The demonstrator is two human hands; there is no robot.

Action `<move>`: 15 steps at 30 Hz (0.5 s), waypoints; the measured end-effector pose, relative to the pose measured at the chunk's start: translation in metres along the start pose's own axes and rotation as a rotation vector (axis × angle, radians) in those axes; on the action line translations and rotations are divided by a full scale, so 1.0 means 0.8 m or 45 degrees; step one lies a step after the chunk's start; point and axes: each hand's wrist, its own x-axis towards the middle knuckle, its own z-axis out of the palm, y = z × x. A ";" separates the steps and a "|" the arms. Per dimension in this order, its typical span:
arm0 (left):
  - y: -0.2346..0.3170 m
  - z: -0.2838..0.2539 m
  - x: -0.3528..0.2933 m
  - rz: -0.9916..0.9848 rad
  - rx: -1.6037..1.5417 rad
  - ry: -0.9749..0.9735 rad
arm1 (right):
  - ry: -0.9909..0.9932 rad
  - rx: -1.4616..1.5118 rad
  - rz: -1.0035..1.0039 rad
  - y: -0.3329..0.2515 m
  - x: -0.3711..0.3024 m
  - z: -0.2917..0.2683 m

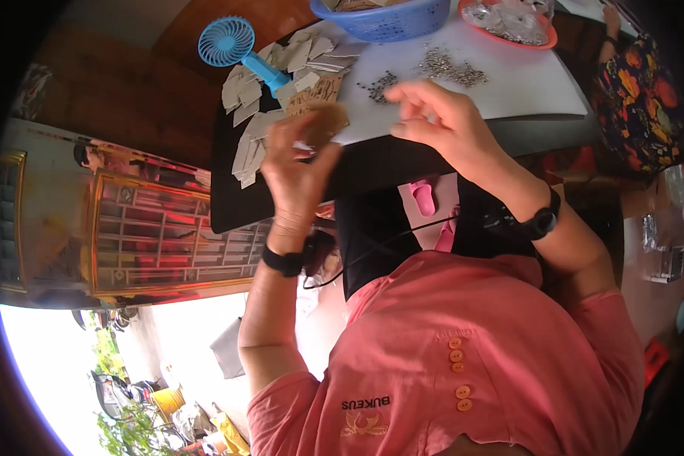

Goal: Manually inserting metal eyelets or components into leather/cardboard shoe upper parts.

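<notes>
My left hand [292,163] is raised over the table's near edge, its thumb and fingers closed on a small brown card [325,124] that is smeared by motion. To its right hovers my right hand [444,121], thumb and forefinger apart, with nothing visible between them. Beyond the right hand, small metallic pieces [454,68] lie scattered on a white sheet [524,95], beside a darker little heap [380,86]. Pale cards [254,144] are spread to the left of my left hand, and a brown printed card [319,90] lies just beyond it.
A blue handheld fan [228,42] rests among the cards. At the far side stand a blue basket [387,24] and a red tray [552,38] with clear plastic bags. Another person in a flowered garment [646,106] is at the right. Pink slippers [423,199] show under the black table [232,209].
</notes>
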 end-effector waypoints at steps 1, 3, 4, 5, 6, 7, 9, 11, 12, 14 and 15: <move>0.015 0.006 -0.008 0.043 -0.075 -0.084 | -0.012 0.006 -0.001 0.000 0.008 0.005; 0.038 0.017 -0.018 0.123 -0.192 -0.172 | -0.312 0.137 0.285 -0.002 0.021 0.014; 0.040 0.016 -0.021 0.173 -0.231 -0.205 | -0.327 0.147 0.283 -0.001 0.021 0.019; 0.038 0.010 -0.020 0.054 -0.266 -0.246 | -0.340 0.234 0.395 0.002 0.020 0.019; 0.032 0.006 -0.014 -0.061 -0.310 -0.293 | -0.345 0.313 0.512 0.007 0.018 0.015; 0.014 -0.006 -0.004 -0.139 -0.171 -0.275 | -0.252 0.252 0.463 0.015 0.016 0.010; -0.051 -0.041 0.023 -0.151 0.075 -0.056 | -0.178 0.306 0.445 0.018 0.012 -0.001; -0.124 -0.082 0.043 -0.025 0.455 -0.115 | -0.170 0.317 0.452 0.022 0.010 -0.006; -0.126 -0.090 0.052 -0.032 0.632 -0.214 | -0.157 0.327 0.468 0.025 0.008 -0.007; -0.140 -0.089 0.072 0.078 0.621 -0.414 | -0.140 0.337 0.485 0.029 0.004 -0.006; -0.143 -0.088 0.081 0.081 0.620 -0.416 | -0.141 0.325 0.471 0.031 0.000 -0.005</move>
